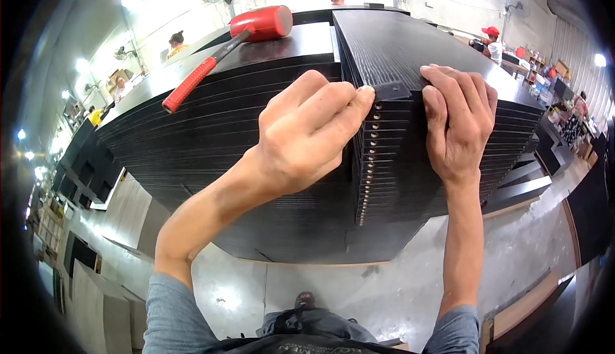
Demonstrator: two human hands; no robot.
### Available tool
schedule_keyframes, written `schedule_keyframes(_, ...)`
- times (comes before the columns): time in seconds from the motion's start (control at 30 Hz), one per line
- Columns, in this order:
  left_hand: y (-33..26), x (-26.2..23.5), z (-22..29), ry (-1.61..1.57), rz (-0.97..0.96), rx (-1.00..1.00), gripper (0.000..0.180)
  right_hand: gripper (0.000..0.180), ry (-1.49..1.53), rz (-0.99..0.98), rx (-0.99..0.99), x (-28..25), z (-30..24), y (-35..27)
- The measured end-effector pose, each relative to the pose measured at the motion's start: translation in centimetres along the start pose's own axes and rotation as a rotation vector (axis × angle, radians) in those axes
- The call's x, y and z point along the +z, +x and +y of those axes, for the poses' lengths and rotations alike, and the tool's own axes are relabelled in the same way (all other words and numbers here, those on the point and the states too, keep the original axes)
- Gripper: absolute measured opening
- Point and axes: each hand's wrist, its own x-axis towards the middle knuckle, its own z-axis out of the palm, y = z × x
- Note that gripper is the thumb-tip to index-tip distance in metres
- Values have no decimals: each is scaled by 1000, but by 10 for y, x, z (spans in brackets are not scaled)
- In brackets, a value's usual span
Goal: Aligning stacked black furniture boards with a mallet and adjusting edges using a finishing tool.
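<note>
My left hand [307, 126] is closed in a pinch at the near corner of a stack of black boards. Between its thumb and fingertips is one end of a small dark flat piece with a hole [392, 91], lying along the front edge of the top black board [410, 43]. My right hand [460, 114] rests over that same edge, just right of the small piece. Its fingers lie on the board, slightly bent and partly apart, with no separate object visible in them. Round holes run down the stack's corner below my left fingertips.
A red mallet [259, 24] lies on the neighbouring stack of black boards [192, 91], its handle jutting over the near edge. Grey panels [102, 309] stand at lower left. A person in a red cap [492, 43] and other people are farther off. Concrete floor [237, 296] shows below.
</note>
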Motion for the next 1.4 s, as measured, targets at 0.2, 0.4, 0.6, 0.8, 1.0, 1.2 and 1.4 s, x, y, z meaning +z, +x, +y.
schedule_keyframes(0.2,3,-1,3,-55,-13,-11,38,18,-5,-8,-3,-5,7,-5)
schedule_keyframes(0.4,9,3,5,-50,30,-34,34,18,-11,3,-10,-6,4,-4)
schedule_keyframes(0.6,-21,5,14,-11,-33,27,33,17,-17,20,-18,-3,3,-2)
schedule_keyframes(0.8,-7,-7,10,-48,-27,-51,36,17,-11,-1,-2,0,5,-6)
schedule_keyframes(1.0,-2,-4,-5,-22,-41,27,37,16,8,12,-11,0,2,-1)
schedule_keyframes(1.2,-26,-6,9,-70,-111,37,35,16,-4,21,-6,-4,3,-4)
schedule_keyframes(1.4,2,1,-4,-120,25,-2,38,16,-5,-6,8,-4,3,-5)
